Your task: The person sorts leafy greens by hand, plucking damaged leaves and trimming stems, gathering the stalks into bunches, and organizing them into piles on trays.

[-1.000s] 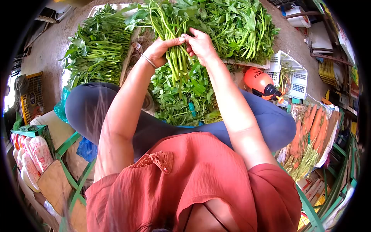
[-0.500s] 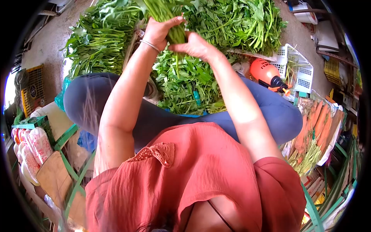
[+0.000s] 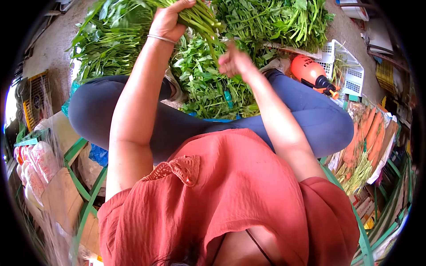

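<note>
My left hand (image 3: 168, 21) is wrapped round a bunch of long-stemmed leafy greens (image 3: 199, 17), with the leaves to the upper left and the cut stems to the lower right. One longer stem (image 3: 211, 49) hangs below the others. At its lower end is my right hand (image 3: 237, 63), blurred, with the fingers curled in. Whether they pinch the stem cannot be made out. Beneath both hands lies a heap of loose greens (image 3: 208, 86) between my legs. More greens are stacked at the left (image 3: 111, 51) and at the upper right (image 3: 275, 22).
An orange spray bottle (image 3: 308, 68) lies by my right knee, beside a white plastic crate (image 3: 353, 73) with stem scraps. Carrots (image 3: 375, 133) are at the right. White-and-red wrapped packages (image 3: 42, 162) are at the left, next to green metal bars (image 3: 84, 195).
My left hand has moved left and up with the bunch, which now tilts further over. My right hand has come away from the bunch, moving right and down, and its fingers have curled.
</note>
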A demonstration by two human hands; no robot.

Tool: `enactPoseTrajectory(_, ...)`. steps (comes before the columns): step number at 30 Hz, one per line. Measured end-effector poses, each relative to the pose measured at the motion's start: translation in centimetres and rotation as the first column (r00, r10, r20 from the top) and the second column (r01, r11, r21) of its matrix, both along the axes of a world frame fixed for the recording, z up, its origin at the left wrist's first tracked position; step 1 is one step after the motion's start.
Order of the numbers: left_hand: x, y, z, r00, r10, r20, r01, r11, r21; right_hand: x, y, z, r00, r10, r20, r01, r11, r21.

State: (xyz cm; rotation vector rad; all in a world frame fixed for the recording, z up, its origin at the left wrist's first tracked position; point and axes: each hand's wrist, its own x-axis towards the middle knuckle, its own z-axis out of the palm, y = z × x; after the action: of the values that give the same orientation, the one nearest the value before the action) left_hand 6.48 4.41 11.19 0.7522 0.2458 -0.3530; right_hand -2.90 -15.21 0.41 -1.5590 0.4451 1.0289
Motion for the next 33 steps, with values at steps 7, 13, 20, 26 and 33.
enactPoseTrajectory(7,1.0,0.2,0.1,0.972,0.234,-0.027,-0.234,0.972,-0.004,-10.9,0.8,-5.3,0.706,0.708,0.007,-0.480,0.486,-0.730)
enactPoseTrajectory(13,1.6,0.7,-0.7,0.843,0.527,0.106,-0.512,0.848,-0.137,-6.9,1.6,1.6,0.605,0.757,-0.248,-0.774,0.485,-0.408)
enactPoseTrajectory(20,2.9,2.5,-3.8,0.820,0.532,-0.211,-0.569,0.798,-0.199,-5.6,5.9,8.4,0.833,0.192,0.519,-0.029,0.952,-0.305)
enactPoseTrajectory(26,2.1,0.8,-3.2,0.760,0.607,-0.234,-0.642,0.757,-0.123,-1.0,10.2,10.9,0.586,0.021,0.810,0.190,0.968,-0.162)
enactPoseTrajectory(33,1.8,0.5,-3.9,0.754,0.613,-0.234,-0.647,0.755,-0.105,1.9,11.2,9.5,0.580,0.070,0.811,0.234,0.940,-0.248)
